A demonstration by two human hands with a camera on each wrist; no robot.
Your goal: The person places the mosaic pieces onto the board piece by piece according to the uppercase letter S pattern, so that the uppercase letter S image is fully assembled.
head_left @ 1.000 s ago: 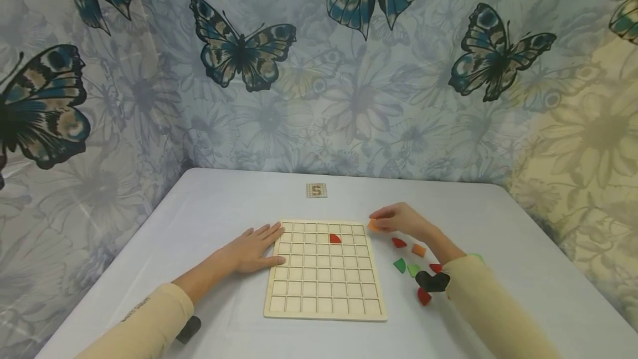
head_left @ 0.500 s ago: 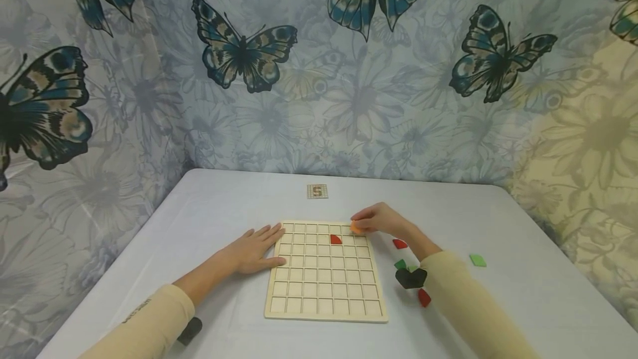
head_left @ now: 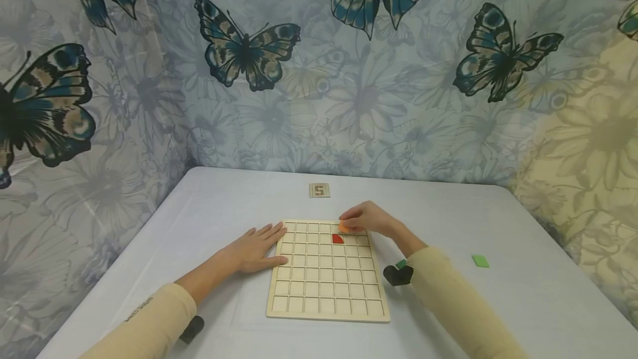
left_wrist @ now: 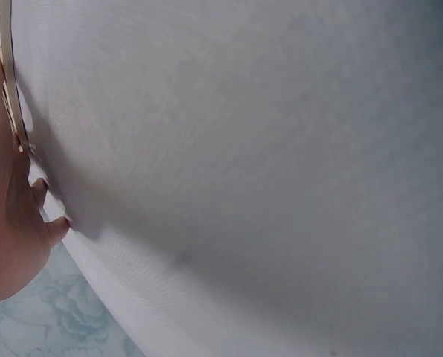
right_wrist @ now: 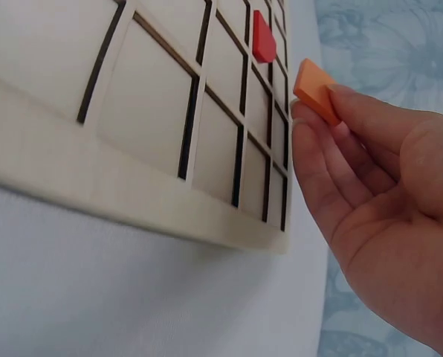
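Observation:
A pale wooden grid board (head_left: 326, 276) lies flat on the white table, with a red quarter-circle tile (head_left: 338, 239) in a cell of its second row from the far edge. Over the far row, just behind the red tile, my right hand (head_left: 371, 219) pinches an orange tile (head_left: 344, 227) between thumb and fingers. The right wrist view shows the orange tile (right_wrist: 317, 91) tilted and raised above the cells. My left hand (head_left: 256, 248) lies spread with straight fingers, its fingertips and thumb at the board's left edge.
Beyond the board lies a small square card (head_left: 319, 190) with a brown character on a grid. A light green tile (head_left: 480, 261) sits to the right. By the right sleeve a dark green piece (head_left: 401, 263) peeks out above the black wrist device (head_left: 398, 275).
My right hand has carried the orange tile leftward from beside the board to above its far row. The right sleeve has come across the loose red, orange and green tiles. My left hand stays put.

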